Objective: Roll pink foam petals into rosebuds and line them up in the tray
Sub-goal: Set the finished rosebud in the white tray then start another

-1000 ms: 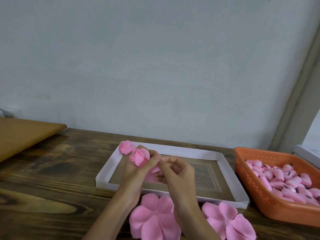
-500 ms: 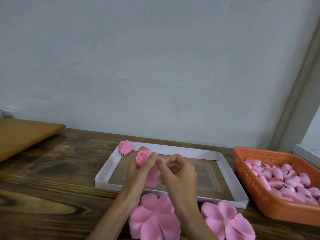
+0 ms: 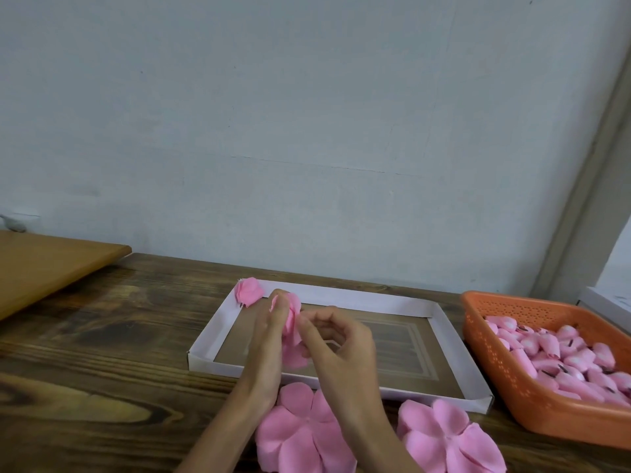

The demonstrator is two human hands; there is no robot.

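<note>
While L hand (image 3: 269, 339) grips bud (image 3: 293, 314), R hand (image 3: 341, 346) pinches its edge, over tray (image 3: 358, 297).
Risk: grip slackens, foam springs open.

Flat petals (image 3: 300, 435) & basket (image 3: 495, 363) cropped at edges.

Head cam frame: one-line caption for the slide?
Left hand and right hand hold a pink foam bud above the white tray; one finished rosebud sits in its far-left corner.

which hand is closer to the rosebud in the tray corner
Left. The left hand, pinching the foam petal, is just right of that rosebud; the right hand pinches it from farther right, over the tray.
</note>
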